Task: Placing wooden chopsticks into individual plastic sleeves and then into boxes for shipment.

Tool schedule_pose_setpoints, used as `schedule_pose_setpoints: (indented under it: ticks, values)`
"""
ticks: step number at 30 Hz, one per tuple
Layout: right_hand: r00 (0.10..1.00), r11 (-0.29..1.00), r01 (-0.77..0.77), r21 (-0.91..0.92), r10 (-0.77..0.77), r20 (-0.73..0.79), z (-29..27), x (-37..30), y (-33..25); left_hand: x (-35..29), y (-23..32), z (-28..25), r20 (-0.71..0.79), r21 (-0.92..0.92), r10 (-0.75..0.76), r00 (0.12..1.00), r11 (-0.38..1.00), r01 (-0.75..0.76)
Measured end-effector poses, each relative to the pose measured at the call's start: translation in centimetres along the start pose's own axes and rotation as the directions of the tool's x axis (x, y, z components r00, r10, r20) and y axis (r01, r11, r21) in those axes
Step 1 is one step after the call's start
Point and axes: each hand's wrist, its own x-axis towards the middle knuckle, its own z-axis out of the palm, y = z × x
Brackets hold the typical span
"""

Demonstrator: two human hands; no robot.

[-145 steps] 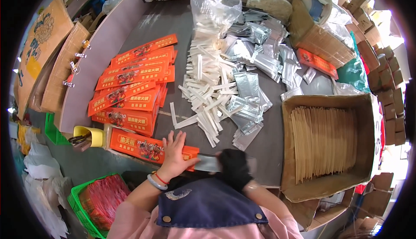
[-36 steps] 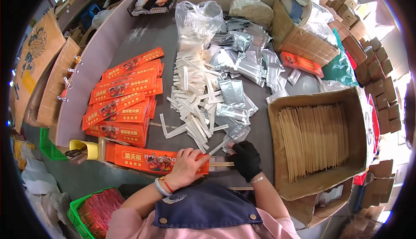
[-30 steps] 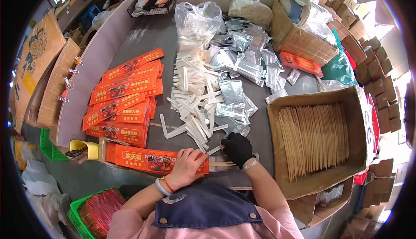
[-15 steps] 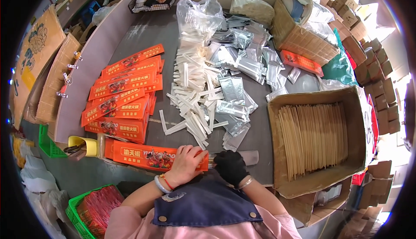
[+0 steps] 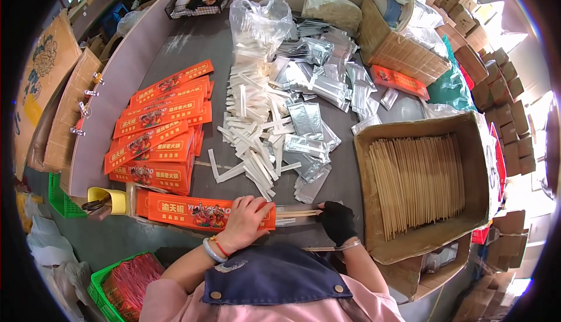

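On the near edge of the table lies an orange printed chopstick sleeve (image 5: 187,210), on top of similar sleeves. My left hand (image 5: 245,220), bare, grips it near its right end, fingers bent over the top. Pale wooden chopsticks (image 5: 301,213) stick out of that end, along with flat whitish and silvery strips beside them. My right hand (image 5: 339,223), in a black fingerless glove, pinches the chopsticks at their outer ends. How deep they sit inside the sleeve is hidden.
Fanned orange sleeves (image 5: 160,123) lie at the left, white paper-wrapped strips (image 5: 248,100) and silver packets (image 5: 307,120) in the middle. A cardboard box (image 5: 426,252) of chopsticks stands at the right. A yellow cup (image 5: 118,200) with scissors is at the near left corner.
My right hand has moved right, away from the sleeve's mouth, and the chopsticks now show between it and the sleeve. My left hand keeps its place on the sleeve.
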Motion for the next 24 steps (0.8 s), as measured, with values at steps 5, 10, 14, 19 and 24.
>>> schedule_pose_setpoints:
  ticks: [5, 10, 14, 19, 24]
  values:
    - [0.963, 0.981, 0.094, 0.169, -0.133, 0.233, 3.3, 1.3, -2.4, 0.4, 0.3, 0.1, -0.003, 0.014, 0.018, 1.000, 1.000, -0.018]
    - [0.940, 0.958, 0.096, 0.270, -0.177, 0.293, 3.5, 1.2, -6.2, 0.3, -0.6, 0.0, -0.022, -0.007, 0.078, 0.997, 0.997, -0.078]
    - [0.895, 0.887, 0.444, -0.125, -0.445, 0.023, 1.6, 0.5, -3.5, 0.4, -1.4, 1.5, 0.068, 0.195, 0.261, 0.963, 0.943, -0.269]
    - [0.901, 0.753, 0.408, -0.516, -0.240, 0.361, 0.6, 0.3, -6.0, 2.6, 0.4, -0.2, 0.373, 0.206, 0.259, 0.891, 0.913, -0.352]
    - [0.869, 0.733, 0.495, -0.466, -0.410, 0.277, -1.1, 0.2, -6.2, 4.4, 1.7, -5.4, 0.394, 0.234, 0.282, 0.875, 0.890, -0.392]
